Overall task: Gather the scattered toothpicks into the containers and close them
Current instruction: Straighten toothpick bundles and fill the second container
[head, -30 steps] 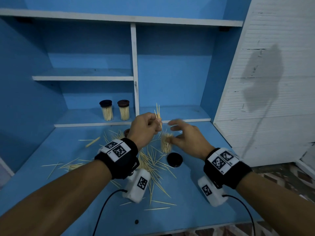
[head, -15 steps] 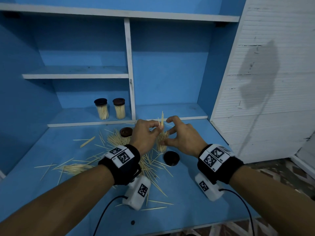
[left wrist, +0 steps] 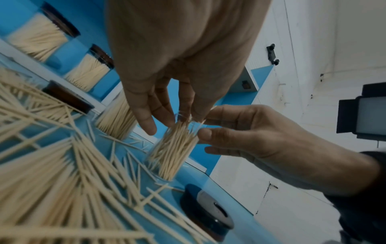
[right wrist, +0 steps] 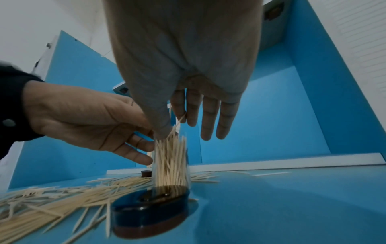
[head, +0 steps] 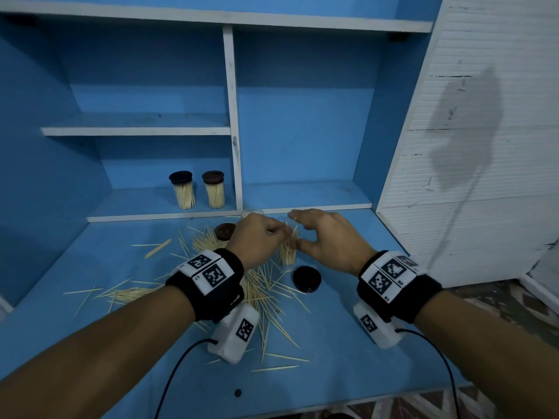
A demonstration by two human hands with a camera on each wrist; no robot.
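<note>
**Head view: both hands at the open container of toothpicks**

Head camera puts our left hand and right hand together over an open clear container that stands upright on the blue table, packed with toothpicks. From the left wrist we see our left fingers bent down over the container's mouth, their tips pinching the tops of a few toothpicks standing in it. Our right hand is loosely spread: the thumb sits beside the container's rim and the fingers are nearly straight behind it. Whether the thumb actually touches the clear wall we cannot tell.

Loose toothpicks lie scattered across the table to the left of and in front of the container. A dark lid lies just beside the container on the right, another lid rests farther back on the left, and two closed containers of toothpicks stand on the low shelf behind.

For writing, we find only the black-and-white square marker patterns on our wristbands, with tiny characters beside them too small to read. No brand shows on the containers or lids. Our left hand hides most of another open container behind it, and both wrist views blur the nearest toothpicks.
</note>
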